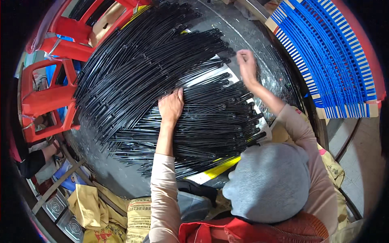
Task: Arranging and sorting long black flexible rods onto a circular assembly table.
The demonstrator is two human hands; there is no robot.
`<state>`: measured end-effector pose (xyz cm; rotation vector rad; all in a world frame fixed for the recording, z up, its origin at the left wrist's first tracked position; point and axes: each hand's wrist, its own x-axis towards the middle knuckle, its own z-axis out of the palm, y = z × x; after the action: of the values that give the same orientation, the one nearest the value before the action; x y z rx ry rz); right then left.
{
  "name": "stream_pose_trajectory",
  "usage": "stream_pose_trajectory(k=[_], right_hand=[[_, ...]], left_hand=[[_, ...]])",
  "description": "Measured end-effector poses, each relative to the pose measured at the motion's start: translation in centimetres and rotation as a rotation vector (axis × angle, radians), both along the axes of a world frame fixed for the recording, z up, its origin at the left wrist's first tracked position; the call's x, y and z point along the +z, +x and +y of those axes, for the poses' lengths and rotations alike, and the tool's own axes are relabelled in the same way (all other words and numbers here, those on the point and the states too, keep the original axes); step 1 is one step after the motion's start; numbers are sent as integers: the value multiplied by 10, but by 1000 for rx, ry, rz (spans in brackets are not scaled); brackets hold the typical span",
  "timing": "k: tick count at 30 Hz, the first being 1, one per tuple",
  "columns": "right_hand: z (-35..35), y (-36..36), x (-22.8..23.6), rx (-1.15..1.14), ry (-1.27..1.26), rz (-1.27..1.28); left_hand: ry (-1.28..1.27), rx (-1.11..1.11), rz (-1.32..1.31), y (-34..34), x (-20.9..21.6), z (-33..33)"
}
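Many long, thin, glossy black rods [142,77] with small knobbed ends lie in overlapping, fanned-out layers on a dark work surface [97,150]. My left hand [171,106] is on the middle of the pile, back of the hand up. Its fingers curl down among the rods, so the fingertips are hidden. Raised near the rods' knobbed ends at the right, my right hand [246,67] is bent and blurred by motion. I see no rod in it, but its grip is unclear. White and yellow sheet [219,168] shows from under the rods.
Red plastic stools [48,93] stand at the left. A rack of blue strips [328,56] with pale slatted edges is at the right. Tan sacks [97,210] lie along the near left. A grey knitted cap [267,182] covers part of the near side.
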<state>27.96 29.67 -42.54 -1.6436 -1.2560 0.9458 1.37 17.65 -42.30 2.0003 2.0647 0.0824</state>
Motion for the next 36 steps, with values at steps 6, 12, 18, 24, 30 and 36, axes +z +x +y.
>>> stream_pose_trajectory(k=[6, 12, 18, 24, 30, 36], right_hand=[[19, 3, -27, 111, -264, 423], [62, -1, -8, 268, -462, 587], [44, 8, 3, 265, -378, 599], [6, 28, 21, 399, -411, 537], [-5, 26, 14, 275, -480, 662], [3, 18, -14, 389, -488, 176]], left_hand=[[39, -23, -7, -4, -4, 0], [-16, 12, -58, -1, 0, 1], [14, 0, 3, -2, -5, 0], [27, -2, 57, 0, -10, -1], [181, 67, 133, 19, -18, -5], [284, 79, 141, 21, -21, -7]])
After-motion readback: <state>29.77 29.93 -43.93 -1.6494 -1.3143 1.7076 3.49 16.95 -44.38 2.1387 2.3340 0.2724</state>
